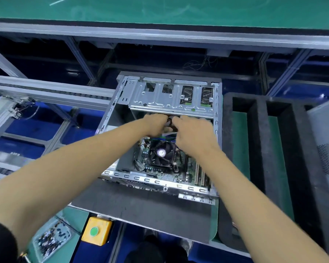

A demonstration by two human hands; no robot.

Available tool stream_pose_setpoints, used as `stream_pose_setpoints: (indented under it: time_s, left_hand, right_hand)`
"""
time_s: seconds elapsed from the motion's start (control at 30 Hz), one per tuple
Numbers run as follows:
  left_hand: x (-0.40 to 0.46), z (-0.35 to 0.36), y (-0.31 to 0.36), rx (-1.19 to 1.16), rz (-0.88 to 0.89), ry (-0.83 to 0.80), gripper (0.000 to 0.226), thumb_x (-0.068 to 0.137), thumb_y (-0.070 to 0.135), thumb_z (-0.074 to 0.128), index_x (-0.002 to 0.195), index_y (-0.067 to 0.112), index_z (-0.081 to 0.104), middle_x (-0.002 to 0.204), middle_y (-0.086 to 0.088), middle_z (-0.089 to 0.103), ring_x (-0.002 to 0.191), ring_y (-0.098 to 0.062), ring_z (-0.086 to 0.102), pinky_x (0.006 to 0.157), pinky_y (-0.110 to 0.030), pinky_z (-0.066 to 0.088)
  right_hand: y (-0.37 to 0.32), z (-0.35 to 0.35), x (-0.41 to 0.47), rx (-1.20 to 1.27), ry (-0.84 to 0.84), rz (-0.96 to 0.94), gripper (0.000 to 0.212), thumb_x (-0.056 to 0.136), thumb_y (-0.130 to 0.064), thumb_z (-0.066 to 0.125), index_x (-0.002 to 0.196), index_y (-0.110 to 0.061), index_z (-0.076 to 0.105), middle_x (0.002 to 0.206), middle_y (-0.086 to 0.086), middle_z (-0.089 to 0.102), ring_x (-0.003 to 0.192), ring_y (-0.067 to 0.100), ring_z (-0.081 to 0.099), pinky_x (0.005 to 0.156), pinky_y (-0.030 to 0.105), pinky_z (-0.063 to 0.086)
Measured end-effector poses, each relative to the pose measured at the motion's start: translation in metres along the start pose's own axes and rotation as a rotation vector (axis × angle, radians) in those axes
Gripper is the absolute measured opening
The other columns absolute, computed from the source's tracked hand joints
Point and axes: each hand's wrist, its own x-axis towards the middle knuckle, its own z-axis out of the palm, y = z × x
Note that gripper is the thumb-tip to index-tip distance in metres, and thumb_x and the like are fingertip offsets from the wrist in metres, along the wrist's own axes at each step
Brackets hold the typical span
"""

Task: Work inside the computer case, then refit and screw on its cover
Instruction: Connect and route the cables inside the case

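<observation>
The computer case lies open-side up on a dark foam pad at the centre of the view, its cover off, so the motherboard and CPU cooler fan face the person. Both hands meet at about 12 o'clock of the fan, just under the drive cage. The left hand and right hand seem curled around a small bundle of cables or a connector, though blur hides the exact grip. A perforated metal panel, likely the cover, waits at 3 o'clock. A bin of screws sits at 7 o'clock, near a yellow button box.
</observation>
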Motion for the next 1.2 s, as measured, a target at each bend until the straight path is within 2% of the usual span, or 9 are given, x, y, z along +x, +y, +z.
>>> stream_pose_setpoints:
  time_s: [0.1,0.2,0.33,0.5,0.67,0.77,0.97,1.07,1.2]
  left_hand:
    - [-0.022,0.012,-0.008,-0.155,-0.031,0.104,0.057,0.097,0.056,0.056,0.13,0.011,0.047,0.127,-0.016,0.052,0.119,-0.034,0.048,0.102,-0.047,0.04]
    - [-0.037,0.025,-0.01,-0.273,0.023,0.212,0.051,0.094,0.054,0.063,0.115,0.011,0.045,0.114,-0.009,0.042,0.107,-0.03,0.045,0.09,-0.045,0.042]
    - [-0.054,0.036,-0.009,-0.017,0.289,0.287,0.061,0.086,0.076,0.055,0.11,0.021,0.043,0.107,0.0,0.035,0.094,-0.018,0.031,0.083,-0.041,0.037]
    - [-0.054,0.041,0.0,0.138,0.549,0.232,0.09,0.073,0.089,0.054,0.138,0.029,0.039,0.132,-0.005,0.036,0.116,-0.024,0.035,0.102,-0.043,0.036]
    - [-0.055,0.054,0.017,0.446,0.862,0.317,0.043,0.09,0.071,0.051,0.103,0.034,0.07,0.125,0.0,0.054,0.118,-0.024,0.047,0.109,-0.042,0.035]
    - [-0.059,0.053,0.018,0.342,0.834,0.336,0.038,0.099,0.058,0.047,0.101,0.026,0.067,0.108,0.006,0.062,0.107,-0.02,0.054,0.101,-0.037,0.041]
    - [-0.067,0.014,-0.016,-0.487,0.37,0.268,0.015,0.095,0.051,0.052,0.086,0.039,0.052,0.081,0.016,0.064,0.07,0.003,0.059,0.068,-0.027,0.05]
    - [-0.055,-0.01,-0.033,-0.336,0.32,0.26,0.019,0.098,0.051,0.056,0.089,0.033,0.055,0.077,0.015,0.061,0.068,0.0,0.053,0.061,-0.031,0.041]
    - [-0.047,-0.033,-0.033,0.033,0.624,0.36,0.034,0.098,0.066,0.04,0.085,0.034,0.043,0.077,0.021,0.044,0.073,-0.007,0.044,0.068,-0.029,0.037]
  right_hand:
    - [0.03,-0.009,0.015,0.062,-0.1,-0.047,0.016,0.085,-0.013,0.052,0.084,-0.025,0.042,0.068,-0.008,0.047,0.062,0.026,0.043,0.049,0.029,0.021]
    - [0.041,-0.003,0.022,0.206,-0.128,0.014,0.015,0.087,-0.014,0.049,0.08,-0.024,0.041,0.064,-0.005,0.046,0.064,0.027,0.049,0.055,0.033,0.036]
    - [0.042,0.004,0.031,0.385,-0.007,0.232,0.009,0.087,-0.019,0.049,0.082,-0.023,0.042,0.075,-0.004,0.063,0.073,0.025,0.057,0.063,0.034,0.046]
    - [0.048,0.006,0.031,0.616,0.006,0.372,0.008,0.082,-0.019,0.045,0.077,-0.025,0.042,0.075,-0.001,0.069,0.073,0.025,0.066,0.068,0.044,0.056]
    - [0.048,0.007,0.031,0.606,0.014,0.366,0.008,0.08,-0.018,0.043,0.075,-0.025,0.043,0.072,0.001,0.067,0.073,0.025,0.066,0.067,0.048,0.056]
    - [0.049,0.009,0.031,0.682,0.059,0.41,0.009,0.079,-0.015,0.044,0.074,-0.023,0.043,0.073,0.003,0.066,0.067,0.027,0.064,0.065,0.05,0.057]
    - [0.053,0.01,0.03,0.97,0.207,0.445,0.014,0.082,-0.008,0.04,0.076,-0.021,0.04,0.069,0.005,0.07,0.044,0.019,0.054,0.057,0.044,0.055]
    - [0.052,0.012,0.03,0.852,0.133,0.377,0.012,0.084,-0.02,0.036,0.079,-0.03,0.037,0.07,-0.002,0.072,0.043,0.017,0.047,0.046,0.034,0.044]
    - [0.053,0.014,0.027,0.765,0.126,0.342,0.011,0.086,-0.022,0.039,0.08,-0.031,0.039,0.059,-0.008,0.059,0.051,0.014,0.044,0.053,0.036,0.038]
